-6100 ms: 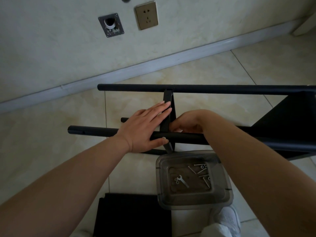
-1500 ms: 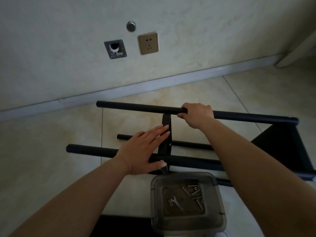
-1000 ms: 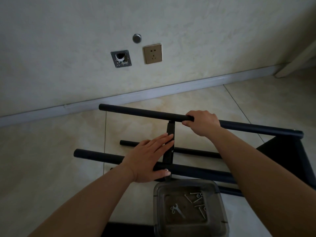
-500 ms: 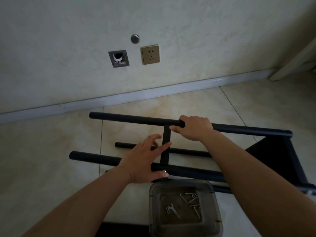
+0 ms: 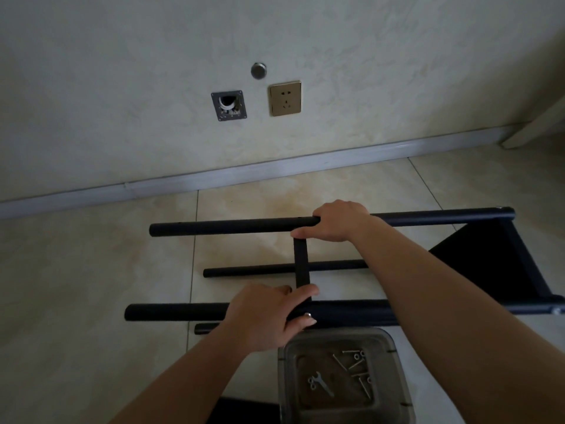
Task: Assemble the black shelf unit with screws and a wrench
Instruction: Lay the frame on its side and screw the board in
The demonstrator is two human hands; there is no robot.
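Observation:
The black shelf frame lies on its side on the tiled floor. My right hand [image 5: 337, 221] grips its far upper tube [image 5: 232, 226] where a flat black crossbar [image 5: 301, 263] meets it. My left hand [image 5: 272, 316] grips the near upper tube [image 5: 174, 312] at the crossbar's lower end, thumb beside a silver screw head [image 5: 308, 315]. Two lower tubes [image 5: 253, 270] lie beneath. A black shelf panel [image 5: 483, 261] closes the frame at the right. A clear plastic box [image 5: 344, 381] in front holds a small wrench [image 5: 320, 383] and several screws [image 5: 356, 367].
A wall with a skirting board [image 5: 244, 174] runs behind the frame, carrying a gold socket [image 5: 285, 98] and an open wall box [image 5: 228, 105]. A loose black panel [image 5: 244, 411] lies at the bottom edge, left of the box.
My right hand left the crossbar's lower joint and took hold of the far tube. My left hand went from lying flat on the crossbar to curling round the near tube.

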